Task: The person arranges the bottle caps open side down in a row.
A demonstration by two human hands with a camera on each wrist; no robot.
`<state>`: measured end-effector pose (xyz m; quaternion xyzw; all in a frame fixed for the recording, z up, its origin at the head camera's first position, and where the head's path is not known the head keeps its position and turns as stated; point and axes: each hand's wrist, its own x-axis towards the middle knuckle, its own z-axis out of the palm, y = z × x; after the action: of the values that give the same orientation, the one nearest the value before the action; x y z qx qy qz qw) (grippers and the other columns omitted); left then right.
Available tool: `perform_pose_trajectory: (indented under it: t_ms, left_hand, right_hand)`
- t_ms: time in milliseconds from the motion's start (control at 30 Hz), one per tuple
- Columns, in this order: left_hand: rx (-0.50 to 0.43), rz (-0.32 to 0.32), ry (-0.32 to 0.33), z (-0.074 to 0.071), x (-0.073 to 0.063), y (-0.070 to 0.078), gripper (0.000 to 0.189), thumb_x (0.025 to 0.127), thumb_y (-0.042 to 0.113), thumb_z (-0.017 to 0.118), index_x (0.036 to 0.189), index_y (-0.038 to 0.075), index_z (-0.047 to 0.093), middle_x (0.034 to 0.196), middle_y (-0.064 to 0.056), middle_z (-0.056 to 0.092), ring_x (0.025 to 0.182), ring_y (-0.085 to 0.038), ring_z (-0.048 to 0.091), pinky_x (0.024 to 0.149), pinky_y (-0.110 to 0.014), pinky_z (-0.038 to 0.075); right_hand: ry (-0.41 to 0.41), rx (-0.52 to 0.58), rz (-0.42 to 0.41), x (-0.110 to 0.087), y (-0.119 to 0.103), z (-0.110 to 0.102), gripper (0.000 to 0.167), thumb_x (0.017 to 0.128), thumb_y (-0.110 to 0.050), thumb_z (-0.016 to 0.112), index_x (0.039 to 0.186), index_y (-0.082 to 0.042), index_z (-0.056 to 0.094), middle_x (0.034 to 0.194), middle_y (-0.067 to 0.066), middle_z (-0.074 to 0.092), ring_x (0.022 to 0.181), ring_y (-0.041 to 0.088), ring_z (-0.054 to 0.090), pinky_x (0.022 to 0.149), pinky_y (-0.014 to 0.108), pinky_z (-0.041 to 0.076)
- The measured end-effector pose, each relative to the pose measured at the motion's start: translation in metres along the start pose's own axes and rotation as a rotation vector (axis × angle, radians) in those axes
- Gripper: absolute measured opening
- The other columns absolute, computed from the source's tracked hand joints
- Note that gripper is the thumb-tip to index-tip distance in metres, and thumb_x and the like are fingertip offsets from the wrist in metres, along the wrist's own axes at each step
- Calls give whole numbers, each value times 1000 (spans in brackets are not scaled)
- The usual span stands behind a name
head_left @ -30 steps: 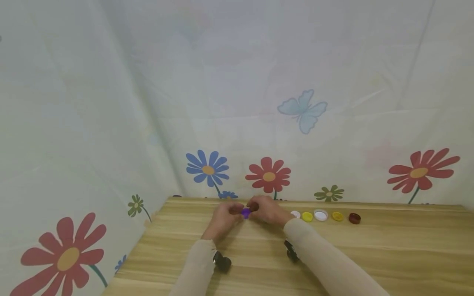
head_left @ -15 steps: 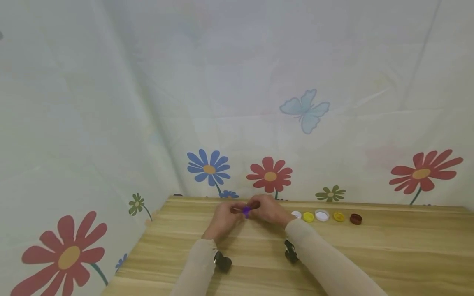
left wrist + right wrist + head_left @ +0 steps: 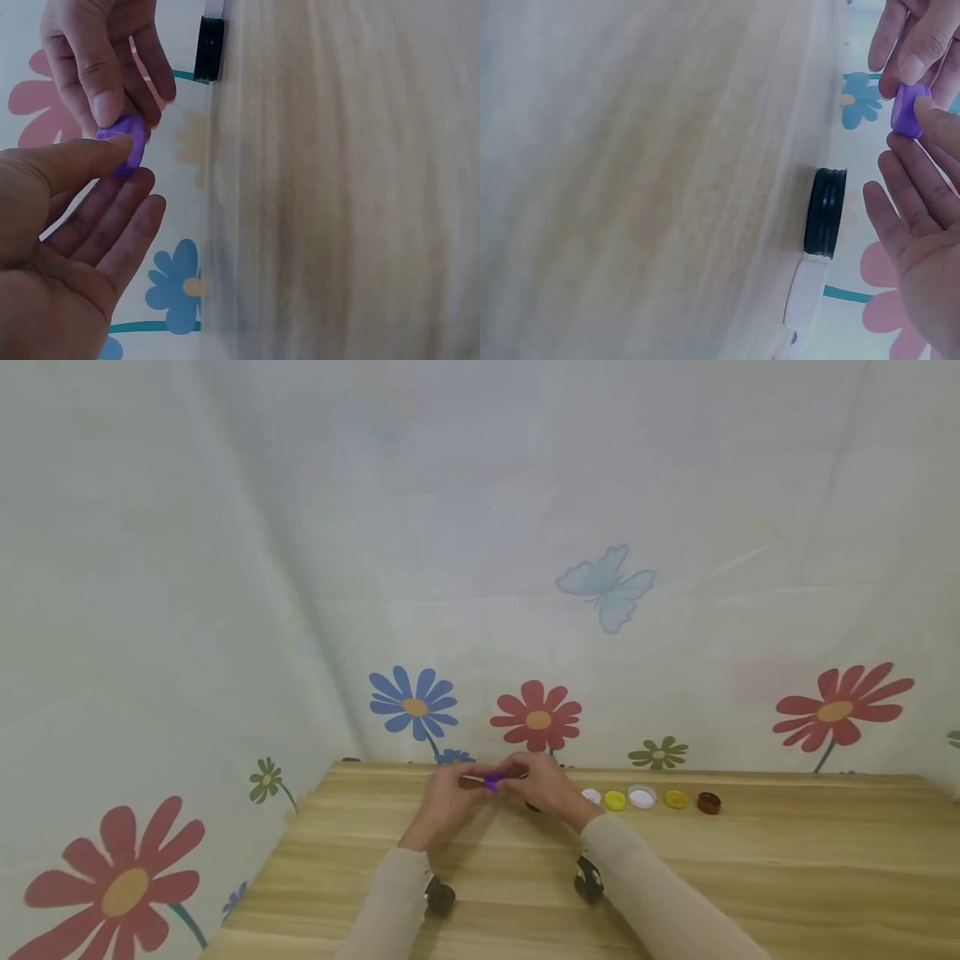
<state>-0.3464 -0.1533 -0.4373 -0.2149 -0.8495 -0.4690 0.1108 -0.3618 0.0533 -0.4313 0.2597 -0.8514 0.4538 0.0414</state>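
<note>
Between the fingertips of both hands is a small purple plastic cap (image 3: 492, 782), held just above the far part of the table. My left hand (image 3: 446, 799) pinches its left side, the thumb lying over it in the left wrist view. From the other side my right hand (image 3: 546, 787) grips the same cap (image 3: 903, 112) with thumb and fingers. The remaining fingers of both hands spread out loosely beneath. Fingers cover part of the cap in every view. A black ridged lid (image 3: 826, 214) sits on the table close to the right hand, mostly hidden in the head view.
Right of the hands runs a row of lids: white (image 3: 591, 797), yellow (image 3: 615, 800), a larger white one (image 3: 642, 797), darker yellow (image 3: 675, 799) and brown (image 3: 708, 802). A flower-printed curtain (image 3: 480, 635) rises behind the wooden table's (image 3: 750, 868) far edge.
The purple cap has been lifted slightly and turned between the fingertips. Both hands still hold it. Part of the black lid now shows below the right hand. The head view has shifted a little.
</note>
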Motion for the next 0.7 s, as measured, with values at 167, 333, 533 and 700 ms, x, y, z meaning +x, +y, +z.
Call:
perform_pose_trajectory:
  t_ms: [167,333,533,700]
  left_hand:
    - [-16,15,-3,-5,-2,3,30,89,-11,77,118,-2,78,117,-19,75,102,-39,75,87,-36,62]
    - [-17,14,14,-6,-2,7,28,89,-10,80,115,1,79,113,-16,76,101,-38,76,84,-37,62]
    - [-28,-18,13,-5,-2,14,23,90,-7,80,110,4,79,107,-10,78,102,-35,76,84,-37,62]
    - [-21,-14,19,-5,-3,18,23,90,-6,81,110,5,79,106,-9,78,100,-33,76,85,-37,62]
  right_hand:
    - [28,34,14,-2,-8,0,16,99,-15,78,114,-9,79,106,1,77,104,24,73,89,37,61]
    - [72,73,16,-7,-13,-2,15,99,-17,78,112,-10,80,105,0,77,104,24,73,87,37,61]
    - [114,101,22,-16,-14,-4,15,99,-19,78,113,-12,79,107,-1,78,105,24,72,92,41,59]
    - [128,125,23,-22,-16,-4,17,99,-20,79,113,-11,78,108,1,78,105,25,72,92,43,59]
